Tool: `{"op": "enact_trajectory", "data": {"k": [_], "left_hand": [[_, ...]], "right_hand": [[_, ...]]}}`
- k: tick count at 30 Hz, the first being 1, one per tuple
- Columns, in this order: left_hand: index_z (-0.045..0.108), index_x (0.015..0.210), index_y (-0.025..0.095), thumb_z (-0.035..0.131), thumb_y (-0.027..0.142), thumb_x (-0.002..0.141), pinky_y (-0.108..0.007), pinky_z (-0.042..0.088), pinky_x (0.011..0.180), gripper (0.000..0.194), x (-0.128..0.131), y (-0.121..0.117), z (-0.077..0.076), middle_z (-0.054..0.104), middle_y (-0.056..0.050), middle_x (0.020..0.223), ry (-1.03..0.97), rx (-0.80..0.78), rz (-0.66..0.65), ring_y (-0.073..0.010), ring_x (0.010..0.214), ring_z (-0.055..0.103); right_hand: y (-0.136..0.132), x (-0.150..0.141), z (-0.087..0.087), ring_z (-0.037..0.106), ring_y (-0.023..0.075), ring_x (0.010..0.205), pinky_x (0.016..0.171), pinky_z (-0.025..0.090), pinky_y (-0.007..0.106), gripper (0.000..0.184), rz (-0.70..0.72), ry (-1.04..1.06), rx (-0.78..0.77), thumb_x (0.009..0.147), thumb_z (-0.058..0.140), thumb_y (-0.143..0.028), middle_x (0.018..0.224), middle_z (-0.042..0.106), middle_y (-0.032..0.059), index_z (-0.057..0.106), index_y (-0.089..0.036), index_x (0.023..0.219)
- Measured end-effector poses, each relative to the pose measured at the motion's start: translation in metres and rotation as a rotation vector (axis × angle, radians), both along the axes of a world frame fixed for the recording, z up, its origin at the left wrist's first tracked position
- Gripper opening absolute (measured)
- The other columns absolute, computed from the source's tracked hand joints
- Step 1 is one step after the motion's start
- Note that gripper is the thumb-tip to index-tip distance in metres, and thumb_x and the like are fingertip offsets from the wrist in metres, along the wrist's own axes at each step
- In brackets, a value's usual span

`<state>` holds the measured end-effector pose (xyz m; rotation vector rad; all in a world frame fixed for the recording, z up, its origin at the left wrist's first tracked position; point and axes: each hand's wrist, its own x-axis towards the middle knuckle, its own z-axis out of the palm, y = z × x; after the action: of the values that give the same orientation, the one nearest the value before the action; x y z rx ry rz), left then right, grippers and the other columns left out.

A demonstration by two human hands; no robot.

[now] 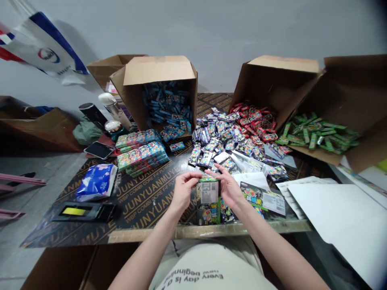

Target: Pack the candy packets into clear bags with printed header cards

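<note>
In front of my body, near the table's front edge, a dark printed box [208, 207] with a pale text label stands between my hands. My left hand [184, 191] is closed at its upper left, thumb and fingers pinching near the green top edge. Along the right side, my right hand [230, 188] grips the same box, its index finger raised over the top. What lies inside the box is hidden. Small purple-black packets [217, 137] are heaped just beyond my hands, and a similar flat printed package [261, 197] lies to the right.
Open cartons hold blue packets [169, 106], red packets [255, 121] and green packets [322, 133]. Stacked multicoloured bundles [142, 155], a phone [100, 150], a blue tissue pack [96, 182] and a black tape-like holder [84, 211] are left. White sheets [338, 217] lie right.
</note>
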<state>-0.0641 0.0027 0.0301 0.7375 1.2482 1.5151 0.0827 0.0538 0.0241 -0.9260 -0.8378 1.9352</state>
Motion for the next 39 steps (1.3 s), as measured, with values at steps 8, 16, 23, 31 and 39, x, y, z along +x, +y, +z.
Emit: {"op": "enact_trajectory", "data": {"k": [8,16,23,31,39], "left_hand": [[0.070,0.061,0.016,0.070,0.025,0.062,-0.027,0.049,0.061,0.009,-0.008,0.000,0.015,0.068,-0.006,0.068,0.538,0.103,-0.137,-0.0176,0.064,0.062],[0.071,0.068,0.015,0.069,0.029,0.066,-0.025,0.047,0.058,0.014,-0.015,0.015,0.021,0.069,-0.005,0.064,0.627,0.041,-0.308,-0.0167,0.060,0.061],[0.068,0.069,0.017,0.062,0.027,0.075,-0.025,0.048,0.064,0.013,-0.007,-0.003,0.023,0.067,-0.005,0.075,0.918,0.314,-0.270,-0.0150,0.068,0.061],[0.063,0.079,0.016,0.054,0.018,0.081,-0.025,0.046,0.064,0.009,-0.006,-0.011,0.011,0.059,-0.005,0.076,1.100,0.504,-0.249,-0.0141,0.071,0.057],[0.061,0.110,0.025,0.041,0.008,0.084,-0.025,0.043,0.064,0.037,-0.009,-0.009,0.007,0.048,-0.003,0.079,1.312,0.491,-0.315,-0.0140,0.074,0.050]], "right_hand": [[0.000,0.017,-0.003,0.062,0.0236,0.092,0.082,0.046,0.039,0.013,0.056,-0.067,0.305,0.068,0.054,-0.024,0.092,0.070,0.0061,0.066,-0.018,0.067],[0.007,0.022,0.000,0.061,0.0164,0.064,0.065,0.049,0.030,0.016,0.039,-0.354,0.503,0.065,0.071,-0.033,0.071,0.068,0.0018,0.071,-0.020,0.074],[0.003,0.035,0.007,0.061,0.0194,0.080,0.077,0.048,0.036,0.018,0.110,-0.451,0.791,0.078,0.060,-0.037,0.084,0.069,0.0044,0.071,-0.023,0.078],[0.073,0.123,-0.038,0.049,0.0237,0.102,0.089,0.036,0.041,0.020,-0.106,-1.242,0.958,0.080,0.056,-0.023,0.101,0.059,0.0079,0.067,-0.024,0.096],[0.109,0.154,-0.082,0.046,0.0240,0.090,0.080,0.032,0.037,0.002,0.022,-1.383,0.894,0.067,0.066,-0.020,0.080,0.054,0.0056,0.067,-0.019,0.069]]}}
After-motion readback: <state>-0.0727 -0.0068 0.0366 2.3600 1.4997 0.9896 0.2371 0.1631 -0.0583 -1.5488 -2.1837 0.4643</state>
